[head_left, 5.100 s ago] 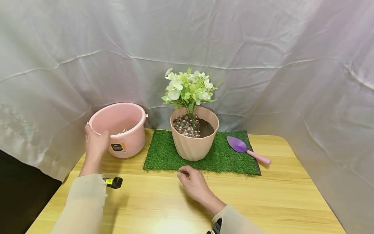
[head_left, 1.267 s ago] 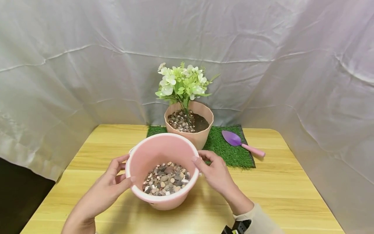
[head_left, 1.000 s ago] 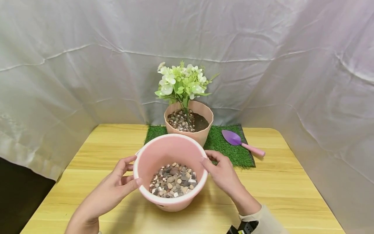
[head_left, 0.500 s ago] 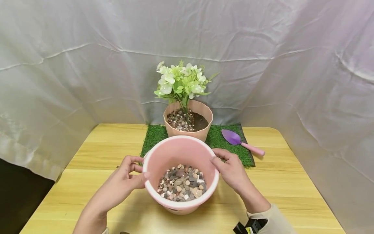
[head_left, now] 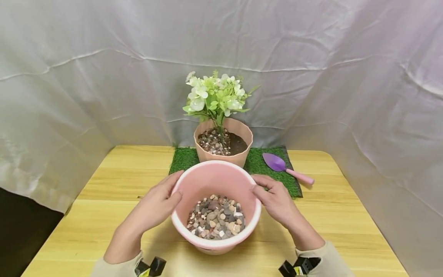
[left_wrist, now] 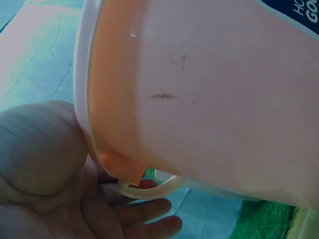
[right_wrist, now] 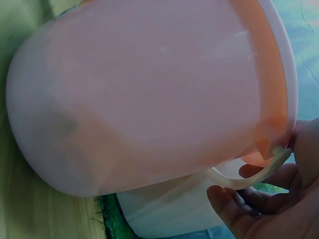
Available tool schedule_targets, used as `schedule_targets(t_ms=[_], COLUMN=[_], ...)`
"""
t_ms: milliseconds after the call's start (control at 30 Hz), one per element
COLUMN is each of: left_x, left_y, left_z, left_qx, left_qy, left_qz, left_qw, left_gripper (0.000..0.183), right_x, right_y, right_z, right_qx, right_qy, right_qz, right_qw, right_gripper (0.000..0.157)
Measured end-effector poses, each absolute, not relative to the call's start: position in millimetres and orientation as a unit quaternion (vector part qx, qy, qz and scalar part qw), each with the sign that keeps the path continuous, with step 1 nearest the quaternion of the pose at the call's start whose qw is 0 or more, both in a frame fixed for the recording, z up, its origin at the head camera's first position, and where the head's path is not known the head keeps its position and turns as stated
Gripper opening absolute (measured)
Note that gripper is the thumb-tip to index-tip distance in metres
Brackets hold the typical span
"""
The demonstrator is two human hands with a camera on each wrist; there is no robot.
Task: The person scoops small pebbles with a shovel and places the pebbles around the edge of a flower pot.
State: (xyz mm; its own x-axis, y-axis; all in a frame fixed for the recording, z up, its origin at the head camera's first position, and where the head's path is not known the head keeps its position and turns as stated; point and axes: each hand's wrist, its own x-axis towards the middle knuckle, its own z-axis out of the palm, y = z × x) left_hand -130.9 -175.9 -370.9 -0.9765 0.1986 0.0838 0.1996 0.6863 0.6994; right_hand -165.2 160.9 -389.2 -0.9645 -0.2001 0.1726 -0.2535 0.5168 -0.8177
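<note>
A pink bucket (head_left: 212, 181) with a pale rim leans toward me at the front middle, with a layer of mixed pebbles (head_left: 216, 217) inside. My left hand (head_left: 154, 206) grips its left rim, thumb over the edge and fingers beneath by the handle (left_wrist: 154, 191). On the right rim my right hand (head_left: 277, 202) holds on the same way, fingers curled near the other end of the handle (right_wrist: 239, 184). Just behind the bucket stands a peach flowerpot (head_left: 221, 157) with a white-flowered plant (head_left: 218, 96). Pebbles cover its left part; dark soil (head_left: 238, 144) shows at right.
The flowerpot stands on a green turf mat (head_left: 270, 177). A purple trowel (head_left: 275, 162) with a pink handle lies across the mat's right edge onto the wooden table (head_left: 104, 215). Grey cloth (head_left: 138, 84) hangs around the back and sides.
The bucket has come from the back left to the front middle, the right hand joining the left on it. In the last half second the left hand shifted its grip farther back along the rim.
</note>
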Motion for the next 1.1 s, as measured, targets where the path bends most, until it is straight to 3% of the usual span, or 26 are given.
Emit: schedule_targets(t_ms=[433, 667, 867, 1100], left_x=[-120.6, -136.6, -158.9, -160.4], left_y=[-167.2, -168.7, -156.7, -149.9], left_z=[-367.1, -360.3, -359.2, -361.0], left_qx=[-0.121, -0.162, -0.196, -0.222], left_qy=[-0.924, -0.929, -0.923, -0.941], left_qz=[-0.363, -0.332, -0.329, -0.255], left_qw=[-0.029, -0.031, -0.027, -0.023], left_gripper=[0.075, 0.073, 0.068, 0.082], right_x=[-173.6, -177.2, -176.7, -174.3], right_y=[165.5, 165.0, 165.9, 167.7], right_z=[-387.4, -387.6, -387.8, -386.4], right_qx=[0.133, 0.11, 0.09, 0.089], right_qy=[-0.849, -0.853, -0.872, -0.879], right_qz=[0.511, 0.51, 0.482, 0.468], right_qw=[-0.001, -0.017, -0.006, 0.022], right_gripper=[0.034, 0.035, 0.035, 0.036])
